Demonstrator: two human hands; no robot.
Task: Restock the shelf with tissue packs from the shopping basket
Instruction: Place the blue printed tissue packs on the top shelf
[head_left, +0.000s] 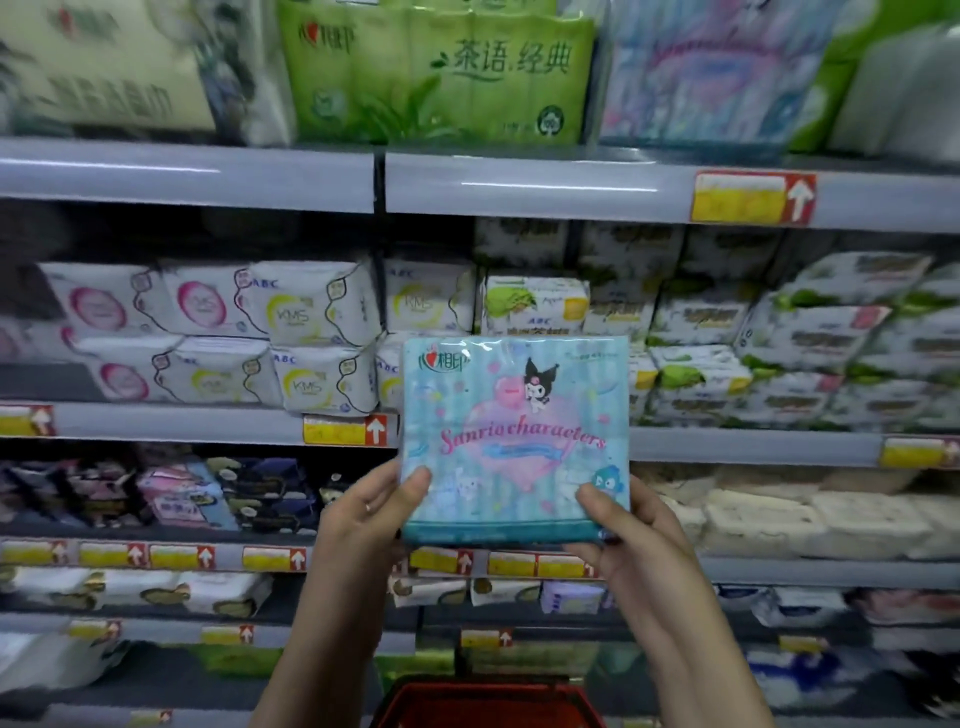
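Tissue pack (514, 441) in both hands, basket (488, 704) mostly cut off, probably red.

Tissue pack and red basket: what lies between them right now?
In the head view, only shelf edges with price tags and small packs behind show between the tissue pack and the red basket.

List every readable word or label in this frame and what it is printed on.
"Sanrio characters": blue pack held by left hand and right hand.
"茶语.经典": green pack, top shelf.
"ABC", "KMS": white packs, second shelf.
Price tags: blurred, unreadable.
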